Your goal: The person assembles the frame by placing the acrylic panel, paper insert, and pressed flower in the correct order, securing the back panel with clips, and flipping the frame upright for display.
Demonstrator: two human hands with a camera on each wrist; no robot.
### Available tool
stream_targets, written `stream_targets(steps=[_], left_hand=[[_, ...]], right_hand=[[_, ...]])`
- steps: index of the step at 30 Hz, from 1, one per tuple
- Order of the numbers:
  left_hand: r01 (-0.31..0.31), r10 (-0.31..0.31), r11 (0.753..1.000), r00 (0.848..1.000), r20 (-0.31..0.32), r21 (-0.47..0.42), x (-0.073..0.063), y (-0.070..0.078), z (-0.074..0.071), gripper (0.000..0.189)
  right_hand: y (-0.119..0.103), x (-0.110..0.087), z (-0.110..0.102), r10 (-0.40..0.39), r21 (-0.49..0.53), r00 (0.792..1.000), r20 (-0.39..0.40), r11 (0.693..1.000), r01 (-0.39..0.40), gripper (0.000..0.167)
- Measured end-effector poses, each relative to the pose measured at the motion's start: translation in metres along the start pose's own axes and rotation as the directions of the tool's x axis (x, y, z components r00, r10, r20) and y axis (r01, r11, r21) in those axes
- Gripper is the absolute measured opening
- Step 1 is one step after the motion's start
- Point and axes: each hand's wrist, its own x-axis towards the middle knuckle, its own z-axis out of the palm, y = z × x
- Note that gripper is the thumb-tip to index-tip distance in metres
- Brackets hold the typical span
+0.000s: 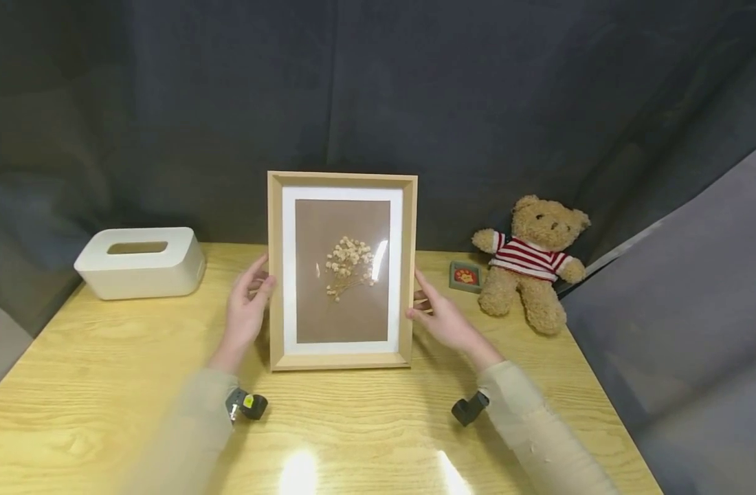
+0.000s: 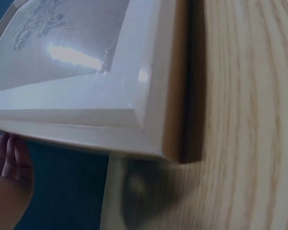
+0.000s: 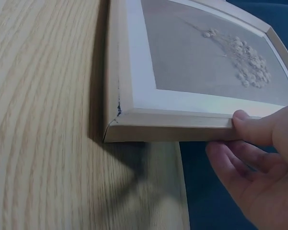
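A light wood picture frame [image 1: 341, 361] stands upright, leaning slightly back, between both hands in the head view. Behind its glass a white mat surrounds dried cream flowers [image 1: 348, 261] on a brown backing. My left hand [image 1: 247, 302] grips the left side of the frame, thumb at the front edge and fingers behind. On the opposite side, my right hand [image 1: 442, 317] pinches the edge, its thumb [image 3: 247, 125] on the front. In the right wrist view, dark blue marks show near the frame's lower corner. The bottom edge is right at the tabletop.
A white tissue box [image 1: 139, 265] stands at the back left of the wooden table [image 1: 353, 419]. At the back right sit a small green square [image 1: 465, 276] with a red and yellow design and a teddy bear [image 1: 532, 265] in a striped shirt. Dark curtains [image 1: 229, 103] hang behind.
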Motion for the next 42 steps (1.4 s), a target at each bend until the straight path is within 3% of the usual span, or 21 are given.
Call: stream_targets(steps=[3, 6, 12, 15, 19, 25, 28, 35, 37, 42], left_hand=[[-0.020, 0.019, 0.999, 1.000, 0.021, 0.036, 0.006, -0.014, 0.000, 0.045], [-0.040, 0.034, 0.996, 0.996, 0.082, 0.080, 0.015, -0.030, -0.002, 0.049], [-0.076, 0.046, 0.989, 0.974, 0.223, 0.129, 0.029, -0.029, -0.003, 0.058], [-0.088, 0.053, 0.984, 0.973, 0.224, 0.152, 0.035, -0.028, 0.002, 0.061], [-0.107, 0.070, 0.973, 0.981, 0.178, 0.206, 0.041, -0.027, 0.012, 0.064], [-0.159, 0.120, 0.940, 0.983, 0.142, 0.304, 0.047, -0.025, 0.024, 0.069], [-0.164, 0.109, 0.932, 0.977, 0.182, 0.322, 0.049, -0.026, 0.024, 0.075], [-0.120, 0.034, 0.960, 0.946, 0.323, 0.252, 0.044, -0.032, 0.013, 0.099], [-0.134, 0.041, 0.960, 0.936, 0.350, 0.247, 0.041, -0.034, 0.010, 0.101], [-0.186, 0.084, 0.947, 0.930, 0.358, 0.261, 0.036, -0.037, 0.007, 0.096]], right_hand=[[0.002, 0.000, 0.002, 0.005, 0.011, 1.000, -0.013, 1.000, -0.005, 0.085], [0.006, 0.002, 0.003, 0.010, 0.028, 0.999, -0.035, 1.000, -0.009, 0.087], [0.012, 0.012, 0.003, -0.028, 0.049, 0.995, -0.092, 0.998, 0.032, 0.100], [0.016, 0.017, 0.000, -0.053, 0.030, 0.993, -0.102, 0.998, 0.056, 0.103], [0.021, 0.023, -0.003, -0.053, -0.017, 0.991, -0.121, 0.999, 0.051, 0.103], [0.026, 0.032, -0.005, -0.059, -0.090, 0.985, -0.163, 0.995, 0.045, 0.105], [0.029, 0.035, -0.006, -0.049, -0.101, 0.984, -0.172, 0.994, 0.032, 0.106], [0.033, 0.034, -0.011, -0.029, -0.086, 0.988, -0.151, 0.996, 0.016, 0.104], [0.033, 0.032, -0.013, -0.019, -0.079, 0.990, -0.140, 0.997, 0.008, 0.104], [0.033, 0.029, -0.017, -0.030, -0.053, 0.994, -0.109, 0.998, 0.025, 0.105]])
